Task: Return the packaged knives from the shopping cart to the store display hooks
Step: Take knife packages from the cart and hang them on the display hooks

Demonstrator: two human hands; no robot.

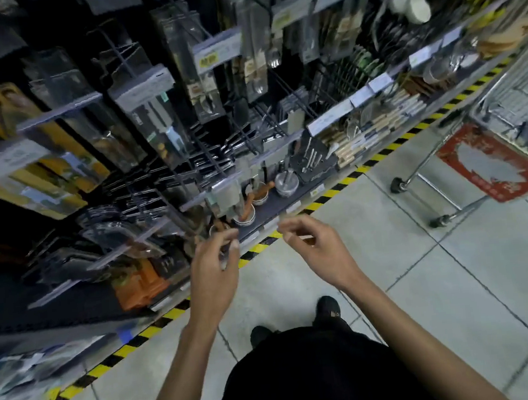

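The fingers (226,235) of the left hand (212,265) are loosely curled, thumb and forefinger close together, with nothing visible between them. The fingers (292,224) of the right hand (316,246) curl in the same relaxed way and also hold nothing that can be made out. The hands hang side by side, apart from each other, in front of the lowest shelf (291,202), where small bowls with pestles (247,210) stand. Above and to the left, packaged knives (157,126) hang in clear packs on the display hooks (115,53) (the picture is blurred, so details of the packs are lost). A yellow-and-black striped tape (344,183) runs along the foot of the display on the tiled floor (390,268). The shopping cart (487,107) stands well to the right, with a red placard (489,164) on its end; its contents cannot be told.
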